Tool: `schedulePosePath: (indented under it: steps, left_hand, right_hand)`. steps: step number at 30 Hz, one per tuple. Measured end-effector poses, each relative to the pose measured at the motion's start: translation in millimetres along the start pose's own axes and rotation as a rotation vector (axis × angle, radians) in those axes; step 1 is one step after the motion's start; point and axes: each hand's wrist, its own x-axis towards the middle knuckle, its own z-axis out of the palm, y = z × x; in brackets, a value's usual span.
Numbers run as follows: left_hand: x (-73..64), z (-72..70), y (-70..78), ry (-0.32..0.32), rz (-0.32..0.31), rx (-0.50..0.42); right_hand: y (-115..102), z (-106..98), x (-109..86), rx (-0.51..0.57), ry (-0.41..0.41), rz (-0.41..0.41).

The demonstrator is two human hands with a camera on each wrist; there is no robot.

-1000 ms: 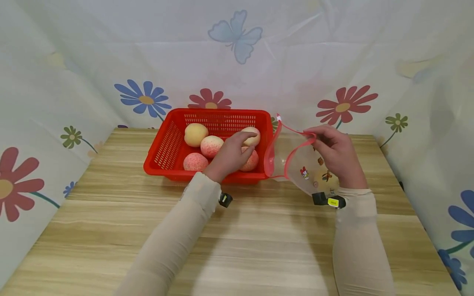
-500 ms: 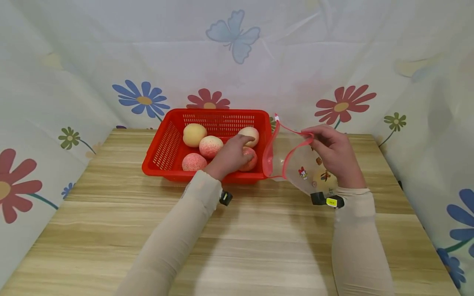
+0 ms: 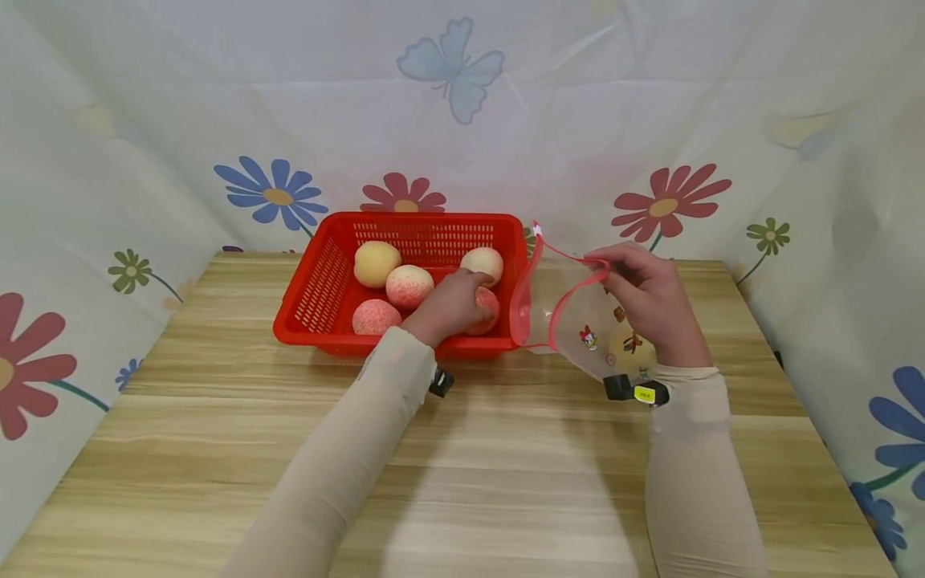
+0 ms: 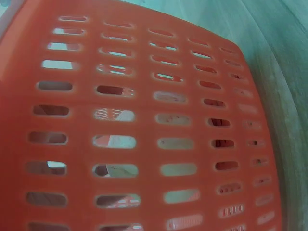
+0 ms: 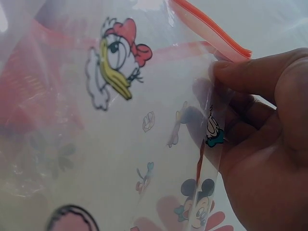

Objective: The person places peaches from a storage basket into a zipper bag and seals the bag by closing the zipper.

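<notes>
Yellow peach (image 3: 377, 264), leftmost at the back of the red basket (image 3: 332, 340), hasn't stirred, nor have the pink peach (image 3: 376, 318) in front of it or the speckled peach (image 3: 409, 286) to its right. Moving right, I find the change: the left hand (image 3: 450, 307), hovering with fingers spread a second ago, has come lower, its fingers now bent down at the red peach (image 3: 487, 311) in the basket's front right, just in front of the pale peach (image 3: 482, 263). I judge that reaching is turning into taking hold, but the fingertips are partly hidden from me, so I can't tell whether the grip has closed. Farther right, the clear bag (image 3: 574, 345) stands beside the basket, its pink-edged mouth gaping; the right hand (image 3: 648, 297) keeps a narrow pinch on the edge, so I count that side as steady. A yellowish round shape (image 3: 645, 351) shows through the film; whether it lies inside, I can't tell.

My left wrist camera shows only the basket's slotted wall, with pale and reddish patches behind it, and no clear look at the grip. The right wrist camera gives what the head view hides: the thumb (image 5: 260, 72) pressing the film just below the seal strip (image 5: 211, 31), fingers behind, and a printed mouse face (image 5: 196, 207).
</notes>
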Motion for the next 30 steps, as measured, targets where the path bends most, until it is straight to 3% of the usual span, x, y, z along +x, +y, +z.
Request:
schedulePosePath:
  steps: [11,15,18,22,30]
  left_hand:
    - [0.5,-0.1,1.7,-0.045,-0.031,-0.003]
    - [2.3,1.8,0.0,-0.062,-0.041,-0.057]
    - [3.0,2.4,-0.2,-0.065,-0.052,-0.047]
    - [2.7,2.5,0.5,-0.054,-0.067,0.037]
    - [-1.8,-1.6,3.3,-0.035,-0.077,0.079]
  right_hand:
    - [-1.2,-0.8,0.7,-0.002,-0.003,-0.005]
    - [0.4,-0.6,0.7,0.007,-0.001,-0.016]
    - [0.1,-0.4,0.3,0.014,-0.002,-0.019]
    - [-1.3,0.2,-0.1,0.010,-0.009,-0.008]
    - [-1.0,0.8,0.2,0.036,-0.002,-0.036]
